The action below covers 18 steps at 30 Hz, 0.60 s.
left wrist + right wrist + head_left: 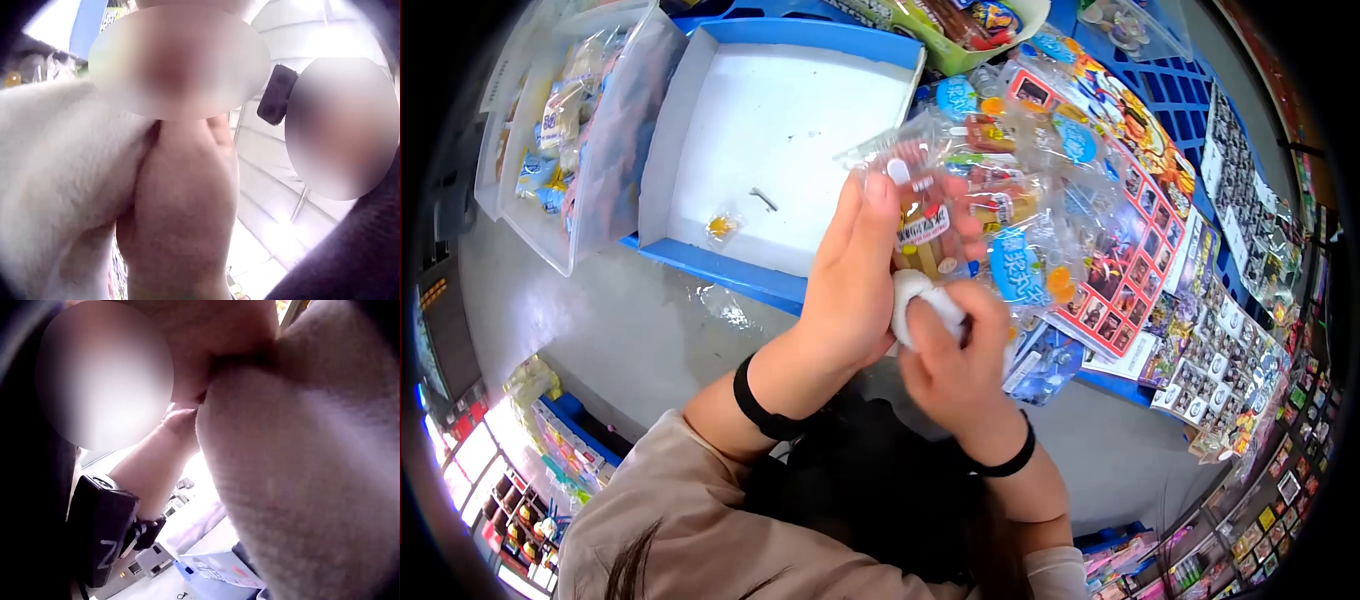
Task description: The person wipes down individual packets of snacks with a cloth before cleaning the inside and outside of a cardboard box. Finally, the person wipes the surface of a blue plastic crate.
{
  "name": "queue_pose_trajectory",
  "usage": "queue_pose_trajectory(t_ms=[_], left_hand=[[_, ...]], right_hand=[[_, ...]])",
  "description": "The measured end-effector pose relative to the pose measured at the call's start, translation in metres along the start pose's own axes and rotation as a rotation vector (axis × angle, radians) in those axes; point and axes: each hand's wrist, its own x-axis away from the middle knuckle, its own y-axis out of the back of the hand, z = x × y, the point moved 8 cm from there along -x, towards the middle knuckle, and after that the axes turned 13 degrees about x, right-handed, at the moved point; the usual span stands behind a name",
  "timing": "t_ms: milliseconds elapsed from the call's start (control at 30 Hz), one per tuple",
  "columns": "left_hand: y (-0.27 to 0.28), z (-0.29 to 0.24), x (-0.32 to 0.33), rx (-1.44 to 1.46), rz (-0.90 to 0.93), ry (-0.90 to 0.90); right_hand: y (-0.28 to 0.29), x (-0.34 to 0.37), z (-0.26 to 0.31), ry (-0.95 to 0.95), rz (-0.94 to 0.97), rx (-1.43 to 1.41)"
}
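Observation:
In the head view my left hand (852, 265) holds a clear plastic packet (925, 225) with brown and pink contents and a white label, thumb on top and fingertips at its far side. My right hand (960, 370) grips a white cloth (918, 300) just below the packet, against the left palm. Fluffy white cloth (56, 162) fills the left side of the left wrist view, beside the left hand (184, 212). In the right wrist view the cloth (300, 469) hangs large and close under the right hand (219, 331).
A shallow white box with blue edges (785, 40) holds a small packet and a grey stick. Left of it stands a clear bin (615, 150) of packets. Several clear packets with blue labels (1015, 265) lie right of the hands, over printed sheets (1135, 290).

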Motion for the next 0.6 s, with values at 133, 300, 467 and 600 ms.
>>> queue_pose_trajectory(t_ms=[133,300,467,600], left_hand=[[0.003,0.001,-0.004,0.071,0.031,0.044],[0.006,0.014,-0.01,0.007,0.11,0.182],[0.009,0.009,-0.008,-0.049,0.106,0.229],[0.019,0.017,0.005,-0.057,0.096,0.424]], right_hand=[[0.013,-0.002,-0.02,-0.079,-0.155,0.157],[0.005,-0.005,-0.011,-0.012,-0.082,0.174],[-0.001,-0.008,0.004,0.015,-0.058,0.152],[0.003,-0.015,0.007,0.01,-0.111,0.201]])
